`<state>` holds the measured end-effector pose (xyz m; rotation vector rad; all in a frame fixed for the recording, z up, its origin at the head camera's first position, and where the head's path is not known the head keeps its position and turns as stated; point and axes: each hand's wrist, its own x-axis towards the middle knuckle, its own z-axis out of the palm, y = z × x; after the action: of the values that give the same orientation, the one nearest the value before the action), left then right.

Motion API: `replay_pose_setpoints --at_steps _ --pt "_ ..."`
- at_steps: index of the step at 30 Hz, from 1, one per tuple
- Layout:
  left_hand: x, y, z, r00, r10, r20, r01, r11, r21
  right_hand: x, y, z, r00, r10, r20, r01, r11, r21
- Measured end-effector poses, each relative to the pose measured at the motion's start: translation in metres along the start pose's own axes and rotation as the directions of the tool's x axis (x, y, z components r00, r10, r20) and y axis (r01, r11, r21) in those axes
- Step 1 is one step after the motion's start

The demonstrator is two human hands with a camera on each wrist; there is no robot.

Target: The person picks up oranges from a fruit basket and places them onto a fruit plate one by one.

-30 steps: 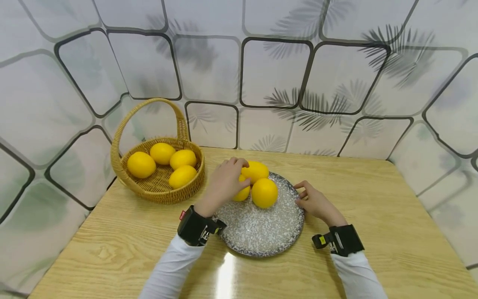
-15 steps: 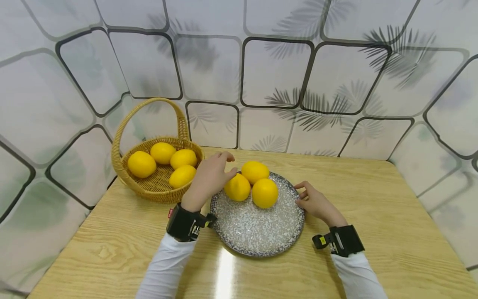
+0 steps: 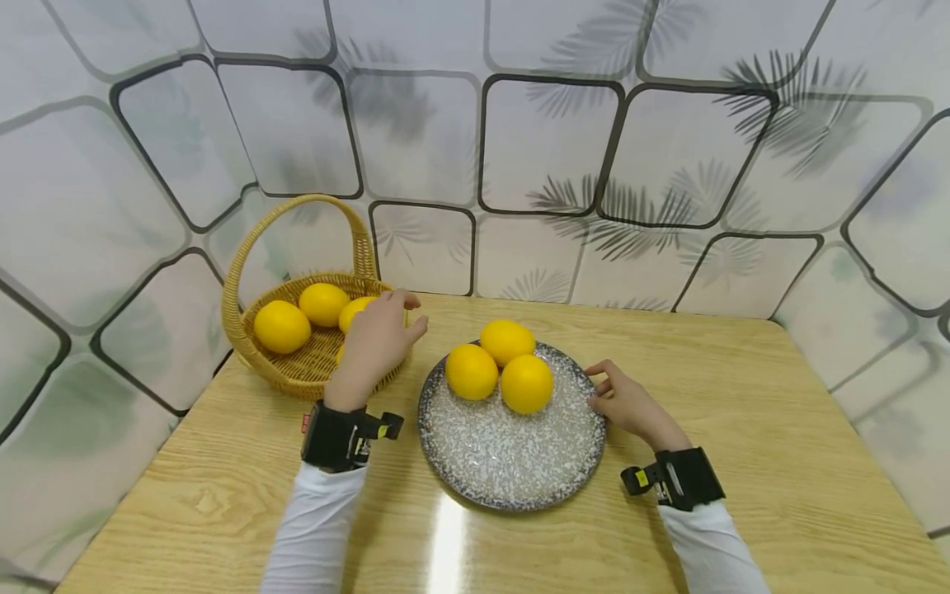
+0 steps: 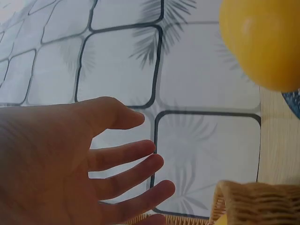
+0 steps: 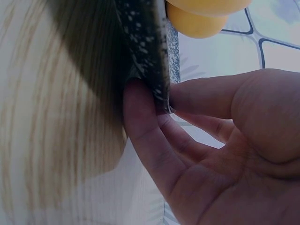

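My left hand (image 3: pixel 377 342) hovers over the right side of a wicker basket (image 3: pixel 312 388), its fingers loosely spread and holding nothing. The left wrist view shows its bare palm and the basket's edge (image 4: pixel 267 204) below. Lemons lie in the basket, two of them partly hidden behind that hand. On a grey speckled plate (image 3: pixel 512 462) rest three lemons, at left (image 3: pixel 472 372), back (image 3: pixel 508 342) and right (image 3: pixel 527 384). My right hand (image 3: pixel 629 404) pinches the plate's right rim; in the right wrist view fingers (image 5: pixel 143 112) lie under the rim (image 5: pixel 150 56) and the thumb on top.
A tall arched handle (image 3: pixel 241 264) rises from the basket. The wooden table (image 3: pixel 742 412) meets a patterned wall covering (image 3: pixel 549 148) at the back and sides. Both wrists carry black strapped cameras.
My left hand has drawn away from the lemons on the plate and moved left to the basket, uncovering the left lemon. My right hand stays at the plate's rim.
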<state>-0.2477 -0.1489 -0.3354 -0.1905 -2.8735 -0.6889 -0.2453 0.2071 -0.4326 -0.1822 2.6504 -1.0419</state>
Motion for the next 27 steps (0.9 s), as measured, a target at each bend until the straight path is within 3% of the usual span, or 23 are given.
replay_pose_setpoints --at_steps 8,12,21,27 --pt "-0.001 -0.021 -0.005 0.999 -0.036 -0.035 0.037 0.999 0.025 -0.001 -0.002 0.0 1.0 0.006 0.006 -0.006 1.0 0.004" --pt "-0.002 -0.027 -0.008 0.998 -0.07 0.0 0.07 0.998 -0.001 -0.002 -0.002 0.0 1.0 0.007 0.01 -0.007 1.0 0.007" --pt "-0.004 -0.037 -0.014 0.991 -0.124 0.042 0.123 0.992 0.036 -0.003 -0.003 0.0 1.0 0.008 -0.003 -0.008 1.0 -0.009" --pt "-0.005 -0.042 -0.015 0.978 -0.173 0.113 0.166 0.984 0.065 -0.002 -0.004 0.0 1.0 0.003 0.001 -0.003 1.0 0.002"
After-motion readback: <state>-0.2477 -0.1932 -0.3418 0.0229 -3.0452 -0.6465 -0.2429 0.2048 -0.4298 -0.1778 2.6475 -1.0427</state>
